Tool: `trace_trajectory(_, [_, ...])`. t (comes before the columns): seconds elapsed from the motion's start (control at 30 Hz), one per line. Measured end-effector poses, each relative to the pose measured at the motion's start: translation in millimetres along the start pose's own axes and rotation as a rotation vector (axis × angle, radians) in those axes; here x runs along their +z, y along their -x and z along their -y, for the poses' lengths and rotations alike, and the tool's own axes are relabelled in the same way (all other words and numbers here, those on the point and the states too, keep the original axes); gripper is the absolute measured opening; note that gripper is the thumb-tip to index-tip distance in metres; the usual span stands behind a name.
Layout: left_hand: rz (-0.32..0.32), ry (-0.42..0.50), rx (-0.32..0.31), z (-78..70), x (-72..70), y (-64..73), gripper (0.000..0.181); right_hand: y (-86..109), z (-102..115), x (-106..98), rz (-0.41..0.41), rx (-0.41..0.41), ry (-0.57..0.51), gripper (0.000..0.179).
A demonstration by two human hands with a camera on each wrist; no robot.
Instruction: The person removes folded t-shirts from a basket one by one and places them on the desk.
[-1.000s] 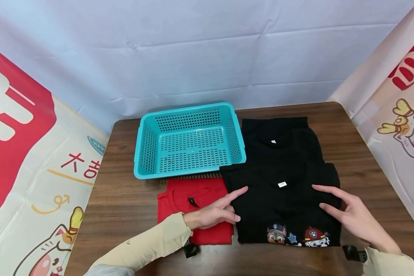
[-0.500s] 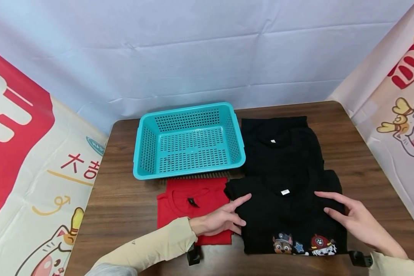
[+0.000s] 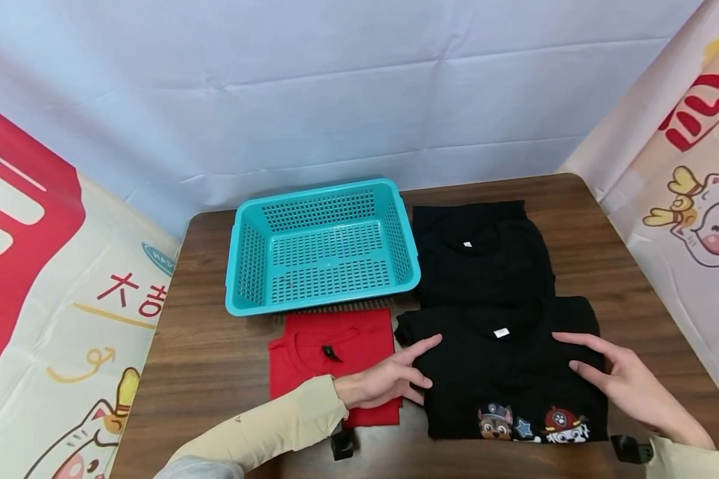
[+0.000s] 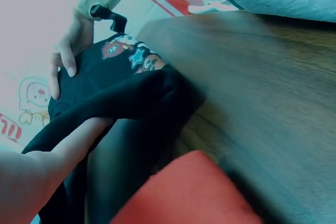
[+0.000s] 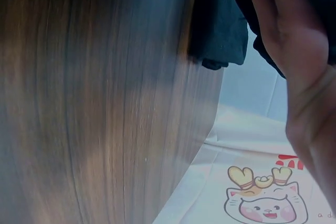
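A folded black T-shirt [image 3: 467, 372] with cartoon dog heads and a blue star along its near edge lies between my two hands. My left hand [image 3: 389, 380] grips its left side, index finger and thumb on top, the other fingers partly hidden. On the opposite side my right hand [image 3: 626, 386] holds the edge the same way. In the left wrist view the shirt [image 4: 89, 80] looks raised off the table, its near flap hanging. The right wrist view has fingers [image 5: 262, 3] tucked beneath dark cloth. A second folded black T-shirt [image 3: 479, 259] lies just behind.
A turquoise plastic basket [image 3: 413, 269] stands at the back left of the wooden table [image 3: 216, 346], with nothing inside. In front of it lies a folded red T-shirt [image 3: 311, 352], partly under my left forearm. White cloth [image 3: 335, 93] hangs behind, and printed cloths hang on both sides.
The printed black T-shirt has come toward me and slightly right with both hands, uncovering more of the black T-shirt behind. The basket and red T-shirt stay put; the view shifts slightly.
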State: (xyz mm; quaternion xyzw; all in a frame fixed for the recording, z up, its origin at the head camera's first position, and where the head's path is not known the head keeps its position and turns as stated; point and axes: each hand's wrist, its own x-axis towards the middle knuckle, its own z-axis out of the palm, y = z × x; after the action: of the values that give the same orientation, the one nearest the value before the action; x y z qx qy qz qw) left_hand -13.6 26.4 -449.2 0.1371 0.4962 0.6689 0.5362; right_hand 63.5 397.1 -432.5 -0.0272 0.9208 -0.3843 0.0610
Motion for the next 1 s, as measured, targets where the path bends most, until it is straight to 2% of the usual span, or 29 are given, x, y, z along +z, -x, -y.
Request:
trace_trajectory(0.27, [0.034,0.012,-0.025,0.3,2.6,-6.9,0.072,1.9,-7,-4,0.005,0.004,-0.002,0.044])
trace_trajectory(0.47, [-0.022,0.018,-0.078,4.9,0.9,-9.6,0.07,2.3,-13,-1,0.026,-0.027,-0.035,0.043])
trace_trajectory(0.67, [-0.092,0.044,-0.117,6.3,-2.4,-14.0,0.066,0.3,-16,0,0.047,0.016,-0.023,0.042])
trace_trajectory(1.0, [-0.137,0.046,-0.187,8.1,-5.6,-15.8,0.065,-3.8,-25,3,0.044,-0.011,-0.031,0.042])
